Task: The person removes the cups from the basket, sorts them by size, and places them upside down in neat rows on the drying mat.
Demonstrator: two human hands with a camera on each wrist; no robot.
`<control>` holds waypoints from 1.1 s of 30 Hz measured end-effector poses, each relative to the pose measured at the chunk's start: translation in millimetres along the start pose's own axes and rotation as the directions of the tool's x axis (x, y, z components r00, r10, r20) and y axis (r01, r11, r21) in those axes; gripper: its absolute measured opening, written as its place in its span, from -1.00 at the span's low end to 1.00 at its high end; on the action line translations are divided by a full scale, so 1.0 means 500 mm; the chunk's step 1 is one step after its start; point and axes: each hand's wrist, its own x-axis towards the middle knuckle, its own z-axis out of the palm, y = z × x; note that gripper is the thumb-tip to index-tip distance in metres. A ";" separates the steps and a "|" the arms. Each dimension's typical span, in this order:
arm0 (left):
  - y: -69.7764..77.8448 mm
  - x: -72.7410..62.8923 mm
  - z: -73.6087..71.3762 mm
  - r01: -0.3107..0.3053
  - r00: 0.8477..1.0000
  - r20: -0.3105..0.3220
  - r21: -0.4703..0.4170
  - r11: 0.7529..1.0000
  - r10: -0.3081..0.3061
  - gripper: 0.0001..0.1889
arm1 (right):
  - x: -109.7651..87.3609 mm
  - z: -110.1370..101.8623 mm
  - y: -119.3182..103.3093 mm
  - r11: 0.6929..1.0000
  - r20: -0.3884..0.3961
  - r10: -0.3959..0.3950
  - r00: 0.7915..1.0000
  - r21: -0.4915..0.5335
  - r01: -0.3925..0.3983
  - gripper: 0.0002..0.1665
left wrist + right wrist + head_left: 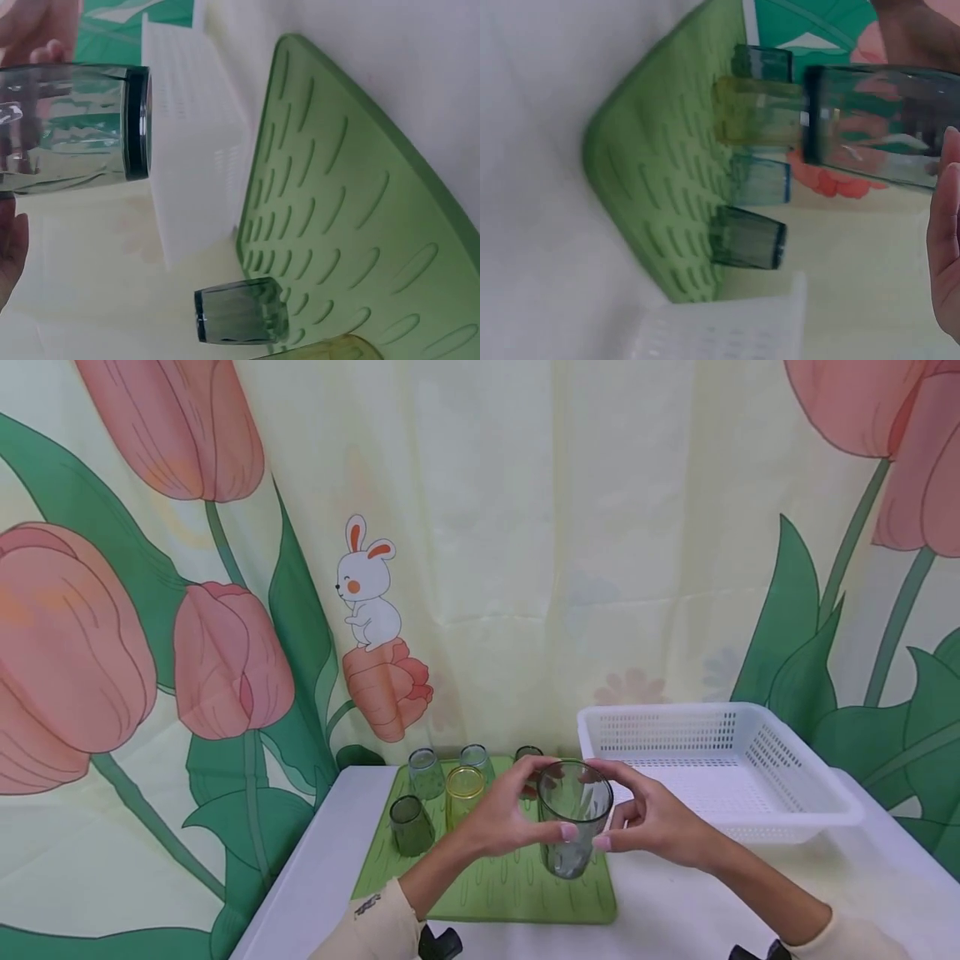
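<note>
Both hands hold a large smoky grey glass [574,827], its wide rim up, above the right part of a green ridged mat [487,893]. My left hand [513,814] grips its left side, thumb in front, and my right hand [656,818] pinches its right side. In the left wrist view the held glass's thick dark base [137,124] hangs apart from the mat. Smaller glasses stand on the mat, narrower ends up: a dark green one [412,828], a yellow one [465,797], two pale bluish ones, and a dark grey one [746,238], partly hidden behind my left hand in the head view.
A white perforated plastic basket [765,818] stands on the white table [675,902], right of the mat. Behind the table hangs a curtain [495,568] printed with tulips and a rabbit.
</note>
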 end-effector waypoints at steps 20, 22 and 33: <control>0.008 -0.002 -0.003 -0.023 1.000 -0.008 0.002 1.000 0.023 -0.22 | -0.018 0.102 0.145 0.965 0.118 0.142 0.983 0.204 -0.164 -0.23; 0.007 -0.005 -0.004 -0.026 1.000 -0.002 0.004 1.000 0.026 -0.22 | -0.021 0.103 0.149 0.963 0.123 0.149 0.981 0.207 -0.172 -0.24; -0.016 -0.027 -0.028 -0.021 1.000 0.018 -0.060 0.998 0.023 -0.17 | -0.043 0.060 0.142 0.960 0.082 0.143 0.986 0.229 -0.158 -0.33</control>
